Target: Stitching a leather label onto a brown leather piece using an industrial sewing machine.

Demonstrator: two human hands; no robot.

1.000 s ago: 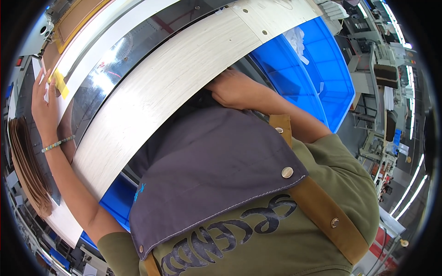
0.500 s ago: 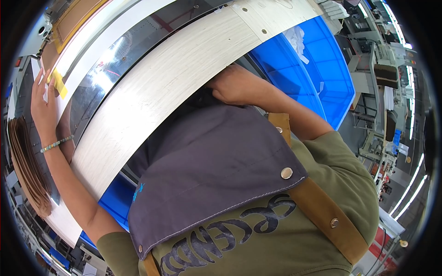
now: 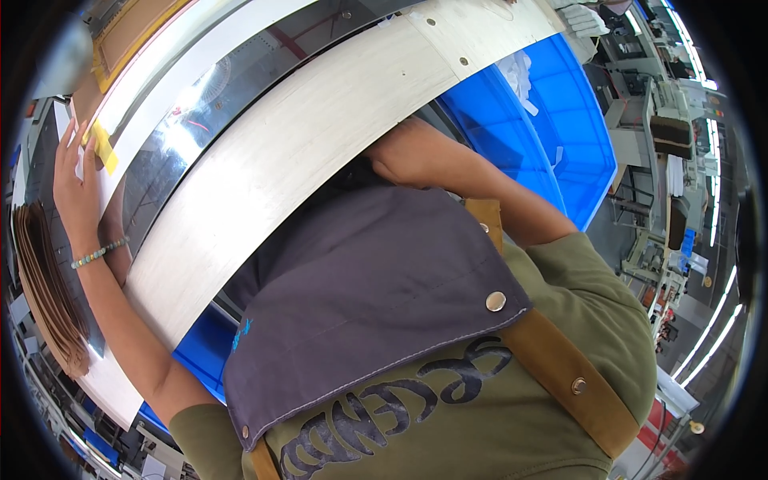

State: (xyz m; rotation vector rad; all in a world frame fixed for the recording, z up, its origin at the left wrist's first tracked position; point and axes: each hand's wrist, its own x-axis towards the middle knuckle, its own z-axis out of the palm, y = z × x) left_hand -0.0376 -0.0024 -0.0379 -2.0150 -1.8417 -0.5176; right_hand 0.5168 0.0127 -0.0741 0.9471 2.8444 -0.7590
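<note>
At the far left, my left hand [image 3: 76, 180] reaches up with its fingers stretched out and somewhat apart. A beaded bracelet [image 3: 99, 253] circles that wrist. The fingertips are beside a strip of yellow tape [image 3: 104, 148] at the end of a long white panel; a small white piece shows between the fingers. My right hand [image 3: 412, 152] is tucked against the near edge of the pale wood-grain table [image 3: 272, 152], in front of my dark apron [image 3: 376, 264]. Its fingers are hidden below that edge, so whatever they touch cannot be seen.
A dark glossy panel [image 3: 172, 148] runs along the table's far side. Blue bins [image 3: 560, 104] stand at the right, with crumpled white material in one. Another blue bin [image 3: 204, 344] shows under the table. Brown sheets [image 3: 48, 296] hang at the left. White gloves [image 3: 582, 20] lie at the top right.
Both hands keep nearly the same places. The view has shifted slightly, and a blurred grey shape now covers the white machine part at the upper left.
</note>
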